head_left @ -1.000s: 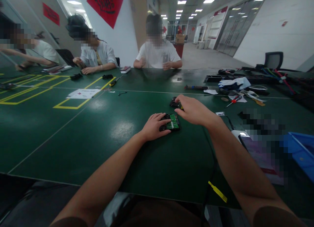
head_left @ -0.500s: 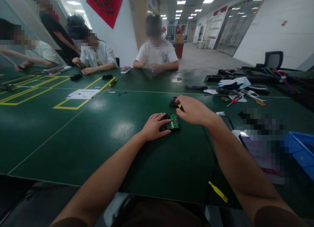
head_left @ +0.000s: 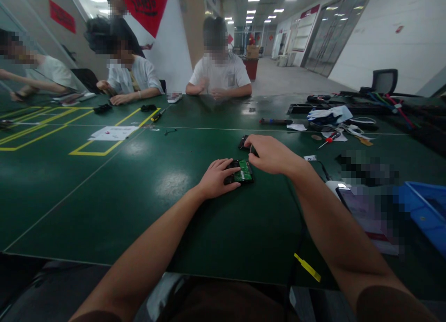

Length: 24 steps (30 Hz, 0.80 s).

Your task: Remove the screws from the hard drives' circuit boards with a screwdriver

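Observation:
A green circuit board with a black frame [head_left: 245,171] lies flat on the dark green table [head_left: 146,220]. My left hand [head_left: 216,177] rests on its left part, fingers spread over the black edge. Just beyond the board, my right hand [head_left: 267,155] is closed, fingers curled round a small dark tool that is mostly hidden by the hand. A small black part [head_left: 243,142] sits on the table at the fingertips of my right hand.
Gloves [head_left: 331,115], a red-handled screwdriver [head_left: 330,139] and cables lie at the right back. A blue bin [head_left: 427,210] stands at the right edge. A yellow strip [head_left: 307,267] is near the front. Across the table sits a person in white [head_left: 219,75].
The whole view has shifted slightly. The yellow part of the tool in my right hand no longer shows. The standing person at the left has moved right. My left hand stays on the board.

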Each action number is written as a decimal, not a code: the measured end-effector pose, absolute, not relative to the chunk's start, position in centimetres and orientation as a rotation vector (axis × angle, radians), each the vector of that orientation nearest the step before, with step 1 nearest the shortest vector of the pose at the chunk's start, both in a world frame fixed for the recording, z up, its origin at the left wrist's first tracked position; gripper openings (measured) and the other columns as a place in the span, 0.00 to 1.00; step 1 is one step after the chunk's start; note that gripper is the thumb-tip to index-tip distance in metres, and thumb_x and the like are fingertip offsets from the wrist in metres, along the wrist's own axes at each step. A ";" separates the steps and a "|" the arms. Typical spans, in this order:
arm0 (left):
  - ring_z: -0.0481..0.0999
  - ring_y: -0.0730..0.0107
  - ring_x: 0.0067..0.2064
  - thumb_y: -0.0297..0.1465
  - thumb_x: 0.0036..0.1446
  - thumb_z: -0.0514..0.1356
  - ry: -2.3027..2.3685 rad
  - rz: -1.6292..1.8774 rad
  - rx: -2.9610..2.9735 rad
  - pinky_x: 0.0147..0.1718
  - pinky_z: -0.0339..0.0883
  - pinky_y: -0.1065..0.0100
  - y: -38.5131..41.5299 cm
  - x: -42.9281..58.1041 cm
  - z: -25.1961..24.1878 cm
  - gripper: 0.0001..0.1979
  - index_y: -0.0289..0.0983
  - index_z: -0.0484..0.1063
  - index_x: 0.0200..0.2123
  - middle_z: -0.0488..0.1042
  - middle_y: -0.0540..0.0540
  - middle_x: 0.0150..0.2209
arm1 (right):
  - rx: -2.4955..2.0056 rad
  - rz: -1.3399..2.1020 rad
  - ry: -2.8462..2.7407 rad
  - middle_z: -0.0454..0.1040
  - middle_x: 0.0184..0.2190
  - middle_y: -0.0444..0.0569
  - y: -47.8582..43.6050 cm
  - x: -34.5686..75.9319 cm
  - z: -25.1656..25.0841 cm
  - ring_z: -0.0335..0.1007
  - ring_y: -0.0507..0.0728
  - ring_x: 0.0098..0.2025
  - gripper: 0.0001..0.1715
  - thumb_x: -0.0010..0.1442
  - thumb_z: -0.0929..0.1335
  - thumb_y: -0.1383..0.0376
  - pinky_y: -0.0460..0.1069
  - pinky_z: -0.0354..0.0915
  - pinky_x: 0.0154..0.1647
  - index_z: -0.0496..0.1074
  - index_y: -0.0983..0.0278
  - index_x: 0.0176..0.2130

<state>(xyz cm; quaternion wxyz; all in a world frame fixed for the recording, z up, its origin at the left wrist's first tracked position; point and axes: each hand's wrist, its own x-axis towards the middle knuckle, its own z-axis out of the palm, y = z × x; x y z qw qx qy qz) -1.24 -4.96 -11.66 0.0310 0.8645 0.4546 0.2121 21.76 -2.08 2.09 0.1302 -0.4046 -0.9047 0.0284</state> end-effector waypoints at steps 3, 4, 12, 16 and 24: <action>0.60 0.45 0.69 0.51 0.61 0.61 1.412 0.644 2.668 0.67 0.53 0.42 -5.0 -1.2 -11.7 0.31 0.46 0.70 0.64 0.59 0.41 0.71 | -1.204 0.083 -2.624 0.77 0.50 0.58 -2.2 21.6 2.2 0.73 0.65 0.50 0.17 0.63 0.66 0.63 0.57 0.65 0.49 0.70 0.64 0.52; 0.60 0.45 0.69 0.51 0.61 0.61 1.413 0.638 2.670 0.67 0.53 0.42 -5.0 -1.2 -11.7 0.31 0.46 0.70 0.64 0.59 0.41 0.71 | -1.227 0.074 -2.615 0.77 0.50 0.58 -2.2 21.6 2.2 0.73 0.65 0.49 0.17 0.64 0.66 0.62 0.56 0.65 0.48 0.70 0.64 0.51; 0.60 0.45 0.69 0.50 0.61 0.62 1.405 0.648 2.657 0.67 0.52 0.41 -5.0 -1.2 -11.6 0.31 0.47 0.70 0.64 0.59 0.42 0.71 | -1.140 0.085 -2.641 0.75 0.51 0.60 -2.2 21.8 2.2 0.72 0.64 0.51 0.19 0.60 0.65 0.68 0.56 0.64 0.51 0.69 0.66 0.52; 0.60 0.45 0.69 0.50 0.61 0.62 1.410 0.642 2.667 0.67 0.53 0.42 -4.9 -1.3 -11.6 0.30 0.47 0.70 0.63 0.60 0.42 0.71 | -1.155 0.109 -2.623 0.75 0.51 0.60 -2.4 21.6 2.3 0.72 0.64 0.51 0.19 0.62 0.65 0.67 0.56 0.64 0.52 0.68 0.67 0.53; 0.60 0.46 0.69 0.50 0.61 0.62 1.404 0.635 2.661 0.67 0.52 0.41 -5.0 -1.2 -11.6 0.30 0.47 0.69 0.64 0.59 0.42 0.71 | -1.118 0.140 -2.618 0.75 0.49 0.59 -2.3 21.9 2.2 0.71 0.64 0.50 0.18 0.61 0.65 0.68 0.56 0.64 0.52 0.69 0.66 0.51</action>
